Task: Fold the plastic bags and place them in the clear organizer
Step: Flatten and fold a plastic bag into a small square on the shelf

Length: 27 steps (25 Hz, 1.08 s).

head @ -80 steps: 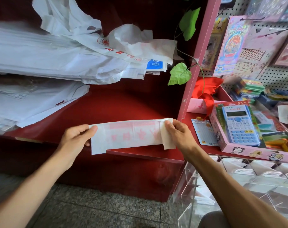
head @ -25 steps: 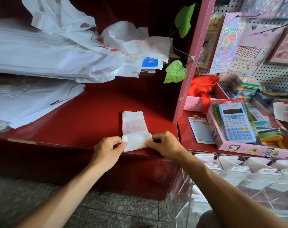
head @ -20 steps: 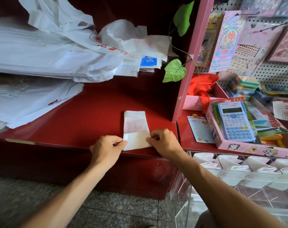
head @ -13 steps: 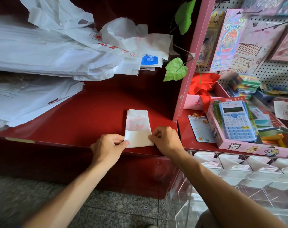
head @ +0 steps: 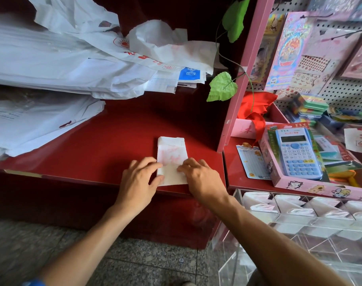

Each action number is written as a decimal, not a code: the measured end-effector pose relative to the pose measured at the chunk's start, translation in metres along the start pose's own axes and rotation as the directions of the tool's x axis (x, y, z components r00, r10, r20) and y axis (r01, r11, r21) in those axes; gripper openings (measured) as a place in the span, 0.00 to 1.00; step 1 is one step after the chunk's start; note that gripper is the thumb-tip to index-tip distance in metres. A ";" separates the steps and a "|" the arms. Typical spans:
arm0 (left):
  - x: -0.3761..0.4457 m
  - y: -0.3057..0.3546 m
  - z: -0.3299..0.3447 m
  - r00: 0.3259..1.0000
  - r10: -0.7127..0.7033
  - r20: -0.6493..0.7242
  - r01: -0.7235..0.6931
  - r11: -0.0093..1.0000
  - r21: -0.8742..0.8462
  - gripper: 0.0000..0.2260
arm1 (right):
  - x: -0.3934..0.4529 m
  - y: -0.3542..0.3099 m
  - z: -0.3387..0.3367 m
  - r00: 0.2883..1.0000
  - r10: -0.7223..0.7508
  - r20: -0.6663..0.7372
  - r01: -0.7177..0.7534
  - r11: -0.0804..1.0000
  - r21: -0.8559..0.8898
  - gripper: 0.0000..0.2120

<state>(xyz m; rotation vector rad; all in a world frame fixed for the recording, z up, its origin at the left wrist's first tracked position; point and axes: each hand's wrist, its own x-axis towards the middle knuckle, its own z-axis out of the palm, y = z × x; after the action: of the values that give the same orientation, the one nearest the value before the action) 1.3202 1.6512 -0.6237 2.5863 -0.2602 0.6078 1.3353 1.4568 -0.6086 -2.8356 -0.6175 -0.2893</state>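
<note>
Both hands flatten a folded bag at the shelf's front edge.

Clear organizer nearest, below the shelf's front right corner, folded bags in its far compartments. Left hand and right hand press the folded plastic bag on the red shelf, fingers loosely spread on its near half. Loose bag pile at far left.

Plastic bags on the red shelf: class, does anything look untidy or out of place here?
Yes. The loose bags lie crumpled and overlapping at the back left, unlike the folded bag under both hands.
</note>
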 end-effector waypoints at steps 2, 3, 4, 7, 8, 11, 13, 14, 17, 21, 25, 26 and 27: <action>0.001 -0.011 0.001 0.991 0.122 0.049 -0.125 0.991 0.057 0.13 | -0.001 0.003 -0.002 0.999 -0.013 0.047 0.014 1.000 -0.014 0.17; 0.000 -0.013 -0.002 0.988 0.122 0.093 -0.127 0.990 0.054 0.16 | -0.001 0.004 -0.005 0.998 0.000 0.059 -0.001 1.000 0.011 0.15; -0.001 -0.015 -0.005 0.984 0.114 0.140 -0.122 0.991 0.051 0.21 | -0.002 0.006 -0.007 0.996 0.012 0.086 -0.015 0.999 0.035 0.16; -0.004 -0.023 -0.010 0.957 0.110 0.269 -0.133 0.989 0.065 0.34 | -0.005 0.009 -0.015 0.979 -0.007 0.206 0.005 1.000 0.009 0.30; -0.005 -0.024 -0.012 0.954 0.127 0.272 -0.153 0.985 0.076 0.35 | -0.006 0.010 -0.016 0.973 -0.022 0.229 0.024 1.000 -0.007 0.33; -0.006 -0.028 -0.012 0.969 0.177 0.172 -0.182 0.983 0.014 0.25 | -0.009 0.015 -0.016 0.973 -0.049 0.225 0.042 0.999 0.034 0.35; -0.006 -0.028 -0.012 0.979 0.170 0.115 -0.164 0.984 -0.063 0.16 | -0.010 0.020 -0.013 0.984 -0.060 0.170 0.028 0.982 0.185 0.27; -0.006 -0.026 -0.014 0.982 0.159 0.102 -0.150 0.984 -0.092 0.13 | -0.010 0.023 -0.013 0.988 -0.070 0.134 0.033 0.965 0.261 0.23; -0.008 -0.020 -0.020 0.994 0.067 0.086 -0.051 0.981 -0.185 0.06 | -0.011 0.027 -0.014 0.995 -0.048 0.084 0.007 0.899 0.438 0.12; -0.010 -0.007 -0.021 0.989 -0.090 0.114 0.125 0.929 -0.349 0.06 | -0.012 0.025 -0.017 0.984 0.150 0.094 -0.177 0.802 0.570 0.05; -0.004 0.005 -0.020 0.926 -0.326 0.192 0.378 0.822 -0.426 0.09 | -0.006 0.019 -0.016 0.945 0.306 0.117 -0.313 0.732 0.605 0.10; -0.003 0.007 -0.020 0.910 -0.362 0.203 0.414 0.813 -0.409 0.10 | -0.005 0.018 -0.014 0.940 0.322 0.112 -0.324 0.742 0.588 0.11; -0.002 0.007 -0.019 0.905 -0.372 0.205 0.424 0.819 -0.387 0.10 | -0.004 0.017 -0.014 0.939 0.328 0.104 -0.327 0.754 0.569 0.10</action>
<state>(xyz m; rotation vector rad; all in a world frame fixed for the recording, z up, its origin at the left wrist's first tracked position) 1.3091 1.6539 -0.6070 2.1565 0.1093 0.2072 1.3372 1.4371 -0.5991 -2.2784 -0.1451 -0.0247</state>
